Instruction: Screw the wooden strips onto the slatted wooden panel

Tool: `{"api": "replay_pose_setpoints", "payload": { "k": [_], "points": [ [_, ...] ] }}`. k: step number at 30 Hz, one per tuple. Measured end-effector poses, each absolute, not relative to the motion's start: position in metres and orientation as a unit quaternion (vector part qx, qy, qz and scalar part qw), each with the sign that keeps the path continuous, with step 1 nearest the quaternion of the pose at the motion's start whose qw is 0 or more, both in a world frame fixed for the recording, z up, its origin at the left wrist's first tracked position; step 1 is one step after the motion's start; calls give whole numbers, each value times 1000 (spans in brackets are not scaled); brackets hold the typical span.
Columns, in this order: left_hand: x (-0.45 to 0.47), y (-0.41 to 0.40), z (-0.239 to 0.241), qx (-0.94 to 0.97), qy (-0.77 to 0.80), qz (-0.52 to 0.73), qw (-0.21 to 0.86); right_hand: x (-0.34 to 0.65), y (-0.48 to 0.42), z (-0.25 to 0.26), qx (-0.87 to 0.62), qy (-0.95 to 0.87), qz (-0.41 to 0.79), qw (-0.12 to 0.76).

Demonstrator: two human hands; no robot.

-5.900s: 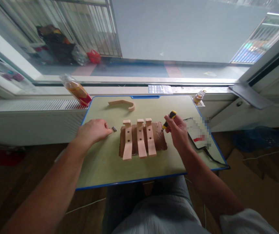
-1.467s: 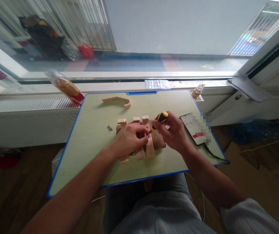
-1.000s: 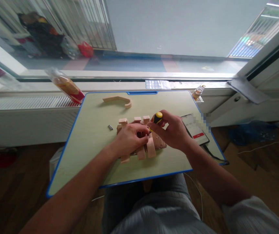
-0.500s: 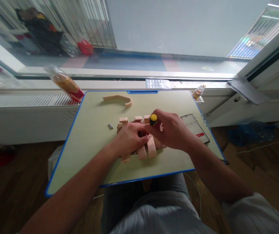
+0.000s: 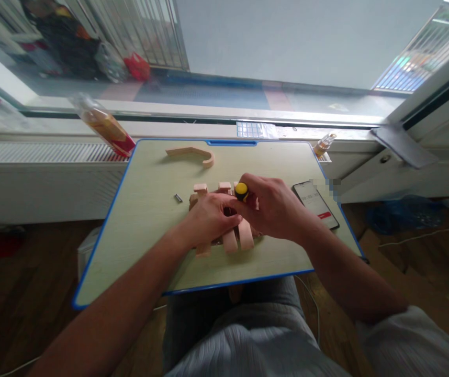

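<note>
A yellow-and-black screwdriver (image 5: 242, 192) stands nearly upright, its handle gripped by my right hand (image 5: 271, 207). Its shaft and tip are mostly hidden by my fingers. My left hand (image 5: 211, 217) lies over a brown wooden piece with several pale curved wood strips (image 5: 229, 242) across it; its thumb and fingers close around the spot below the screwdriver. What they pinch is hidden. Left of the wooden piece, a small metal screw-like part (image 5: 178, 198) rests on the table (image 5: 142, 230). A loose hook-shaped wood strip (image 5: 193, 152) lies near the far edge.
At the table's right side lies a phone (image 5: 314, 204) with its screen lit. Two bottles, a larger one (image 5: 109, 128) at left and a small one (image 5: 324, 145) at right, are by the far corners. Beyond are a radiator (image 5: 44, 157) and a window.
The screwdriver handle has tipped slightly left relative to my right hand. Both hands remain at the wooden piece. The whole view has shifted a little.
</note>
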State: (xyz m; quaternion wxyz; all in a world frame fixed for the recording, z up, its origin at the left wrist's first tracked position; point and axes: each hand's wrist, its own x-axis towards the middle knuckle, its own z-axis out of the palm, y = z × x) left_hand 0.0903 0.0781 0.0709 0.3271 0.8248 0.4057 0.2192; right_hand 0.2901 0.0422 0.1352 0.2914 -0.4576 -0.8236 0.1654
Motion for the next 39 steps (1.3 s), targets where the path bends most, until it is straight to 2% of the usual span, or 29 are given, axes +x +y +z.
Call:
{"api": "replay_pose_setpoints", "payload": {
  "k": [13,22,30,39],
  "points": [
    [92,76,72,816,416,223,333,292,47,126,-525,-775,162,312],
    [90,76,69,813,424,231,326,287,47,112,-533,-752,134,365],
    [88,75,68,795,397,253,383,292,51,99,-513,-722,178,430],
    [88,75,62,782,393,272,399,294,58,89,-454,-721,234,469]
  ]
}}
